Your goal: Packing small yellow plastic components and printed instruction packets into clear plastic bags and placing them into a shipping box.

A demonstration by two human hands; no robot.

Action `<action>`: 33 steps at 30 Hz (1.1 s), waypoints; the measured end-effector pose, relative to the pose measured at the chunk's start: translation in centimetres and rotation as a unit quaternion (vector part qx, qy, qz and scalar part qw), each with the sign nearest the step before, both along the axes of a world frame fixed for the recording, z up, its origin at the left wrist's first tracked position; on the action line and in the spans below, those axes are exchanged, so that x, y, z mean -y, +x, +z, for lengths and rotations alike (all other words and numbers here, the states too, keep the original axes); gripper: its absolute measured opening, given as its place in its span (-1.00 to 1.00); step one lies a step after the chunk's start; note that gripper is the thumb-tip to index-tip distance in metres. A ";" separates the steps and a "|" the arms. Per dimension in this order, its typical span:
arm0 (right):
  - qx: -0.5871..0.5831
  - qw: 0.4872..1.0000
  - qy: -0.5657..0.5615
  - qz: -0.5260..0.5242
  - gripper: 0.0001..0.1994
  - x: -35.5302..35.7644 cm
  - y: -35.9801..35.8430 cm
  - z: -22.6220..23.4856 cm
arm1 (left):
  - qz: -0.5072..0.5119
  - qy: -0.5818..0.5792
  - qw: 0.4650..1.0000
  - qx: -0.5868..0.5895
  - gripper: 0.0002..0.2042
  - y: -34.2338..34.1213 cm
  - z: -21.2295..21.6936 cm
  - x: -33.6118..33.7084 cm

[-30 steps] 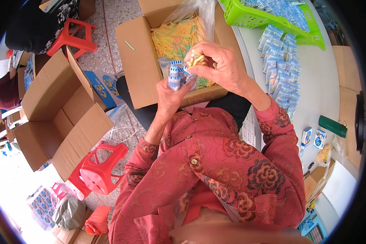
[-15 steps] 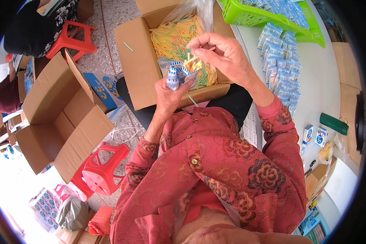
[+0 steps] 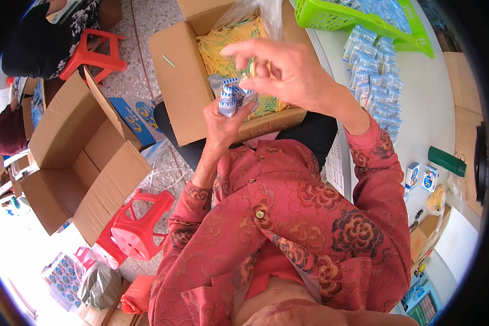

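My left hand (image 3: 221, 126) is closed round small clear packets with blue-and-white striped ends (image 3: 228, 100), holding them upright over the near edge of a cardboard box. Just right of them, my right hand (image 3: 296, 68) arches over a packet's mouth, its index finger and thumb spread apart. Pale yellow and green sticks (image 3: 252, 69) show in the gap between finger and thumb; the curled fingers behind are partly hidden. Beneath both hands, the open box (image 3: 171, 89) on my lap holds a heap of thin yellow, orange and green sticks (image 3: 223, 46).
Rows of filled striped packets (image 3: 372, 81) lie on the white table (image 3: 426, 103) at right, below a green basket (image 3: 337, 19). An empty carton (image 3: 87, 157) and red stools (image 3: 138, 228) stand at left. Another person sits at upper left. A green bottle (image 3: 446, 162) lies at right.
My right hand has moved slightly left and down over the packet's mouth, and its finger and thumb have spread. The left hand has shifted slightly left with the packets.
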State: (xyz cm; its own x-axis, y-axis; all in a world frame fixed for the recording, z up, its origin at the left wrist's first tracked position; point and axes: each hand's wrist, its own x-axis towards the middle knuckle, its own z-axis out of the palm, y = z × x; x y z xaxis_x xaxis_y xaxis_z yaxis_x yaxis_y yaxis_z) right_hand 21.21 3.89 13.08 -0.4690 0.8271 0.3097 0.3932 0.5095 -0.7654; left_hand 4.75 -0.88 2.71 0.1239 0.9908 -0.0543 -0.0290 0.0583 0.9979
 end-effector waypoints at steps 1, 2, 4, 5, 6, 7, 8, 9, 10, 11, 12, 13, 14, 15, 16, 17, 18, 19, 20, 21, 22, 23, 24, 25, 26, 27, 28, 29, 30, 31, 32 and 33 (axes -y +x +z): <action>-0.036 0.999 -0.038 -0.007 -0.71 0.0 0.1 0.1 | 0.003 0.004 1.000 0.009 -0.83 -0.3 -0.2 0.0; -0.077 0.996 -0.047 -0.024 -0.72 -0.1 0.4 0.0 | 0.003 0.009 1.000 0.021 -0.82 -0.5 -0.4 -0.1; -0.147 0.986 -0.078 -0.031 -0.76 -0.5 1.4 -1.1 | -0.003 -0.007 0.999 0.039 -0.79 -0.9 -0.3 -0.1; -0.146 0.986 -0.078 -0.031 -0.76 -0.4 1.7 -1.8 | -0.010 -0.007 0.999 0.044 -0.78 -1.0 -0.1 -0.1; -0.116 0.986 -0.117 0.003 -0.75 -0.2 2.1 -2.4 | -0.017 -0.006 0.999 0.049 -0.78 -1.2 0.2 -0.1; -0.085 0.983 -0.156 0.036 -0.73 -0.1 2.2 -2.8 | -0.016 -0.006 0.999 0.049 -0.78 -1.3 0.3 -0.2; -0.054 0.983 -0.167 0.057 -0.78 0.2 2.2 -2.8 | -0.031 -0.008 0.999 0.043 -0.78 -1.4 0.4 -0.2; -0.054 0.983 -0.168 0.056 -0.78 0.3 2.2 -3.3 | -0.045 -0.011 0.998 0.037 -0.77 -1.4 0.4 -0.2; -0.088 0.977 -0.181 0.075 -0.83 0.4 2.3 -4.0 | -0.046 -0.011 0.998 0.037 -0.77 -1.3 0.6 -0.2; -0.124 0.969 -0.194 0.095 -0.87 0.5 2.2 -4.4 | -0.046 -0.011 0.998 0.047 -0.77 -1.2 0.7 -0.2; -0.124 0.969 -0.194 0.095 -0.87 0.7 2.2 -4.3 | -0.047 -0.012 0.997 0.057 -0.77 -1.2 0.8 -0.2; -0.162 0.960 -0.216 0.072 -0.90 1.1 2.2 -4.2 | -0.047 -0.012 0.997 0.057 -0.77 -1.2 0.9 -0.1; -0.198 0.950 -0.237 0.048 -0.93 1.3 2.2 -4.1 | -0.048 -0.011 0.996 0.071 -0.77 -1.3 1.0 -0.1; -0.199 0.950 -0.236 0.045 -0.93 1.3 2.3 -4.1 | -0.048 -0.010 0.995 0.086 -0.77 -1.3 1.2 -0.1; -0.258 0.937 -0.236 0.024 -0.92 1.4 2.4 -4.1 | -0.038 -0.005 0.992 0.120 -0.78 -1.1 1.5 0.0; -0.316 0.919 -0.234 0.000 -0.91 1.5 2.7 -4.1 | -0.044 -0.005 0.992 0.121 -0.78 -1.0 1.4 0.0; -0.321 0.921 -0.222 -0.003 -0.89 1.6 3.2 -4.3 | -0.038 -0.018 0.989 0.139 -0.79 -1.1 1.3 0.0; -0.321 0.921 -0.219 -0.010 -0.89 1.6 3.5 -4.3 | -0.033 -0.030 0.987 0.157 -0.80 -1.2 1.2 -0.1; -0.295 0.927 -0.229 -0.025 -0.89 1.7 3.8 -4.2 | -0.040 -0.019 0.992 0.117 -0.82 -1.1 1.0 -0.3; -0.269 0.932 -0.239 -0.041 -0.90 1.9 4.1 -4.0 | -0.035 -0.026 0.995 0.087 -0.83 -1.0 1.0 -0.4; -0.273 0.932 -0.233 -0.056 -0.89 2.4 3.9 -3.8 | -0.031 -0.032 0.997 0.058 -0.83 -1.0 1.1 -0.3; -0.291 0.928 -0.225 -0.060 -0.89 2.7 4.2 -3.4 | -0.024 -0.026 0.997 0.066 -0.85 -0.7 1.3 -0.2; -0.309 0.924 -0.217 -0.062 -0.89 2.9 4.7 -3.1 | -0.015 -0.025 0.998 0.053 -0.87 -0.5 1.9 0.0; -0.304 0.933 -0.179 -0.067 -0.89 2.9 5.1 -3.0 | -0.007 -0.018 0.999 0.040 -0.86 -0.5 1.4 0.0; -0.229 0.951 -0.187 -0.089 -0.90 2.8 5.5 -3.3 | -0.016 -0.015 0.999 0.038 -0.85 -0.4 1.6 0.0; -0.154 0.962 -0.196 -0.109 -0.90 2.7 5.7 -3.9 | -0.017 -0.024 0.999 0.041 -0.84 -0.4 1.5 0.0; -0.163 0.959 -0.208 -0.100 -0.90 2.9 6.1 -4.8 | -0.017 -0.034 0.998 0.043 -0.84 -0.2 1.4 0.1; -0.179 0.958 -0.194 -0.110 -0.90 3.3 6.7 -5.3 | -0.014 -0.040 0.998 0.039 -0.82 0.0 1.5 0.5; -0.195 0.957 -0.179 -0.119 -0.90 3.6 7.4 -5.6 | -0.026 -0.034 0.998 0.052 -0.82 0.2 1.6 0.4; -0.205 0.951 -0.181 -0.142 -0.88 3.8 8.6 -5.8 | -0.038 -0.030 0.997 0.065 -0.82 0.5 1.7 0.4; -0.220 0.946 -0.180 -0.155 -0.88 4.1 9.6 -5.6 | -0.043 -0.023 0.997 0.063 -0.80 0.6 1.8 0.4; -0.234 0.941 -0.178 -0.168 -0.88 4.5 10.6 -5.3 | -0.047 -0.021 0.997 0.063 -0.80 0.8 1.9 0.4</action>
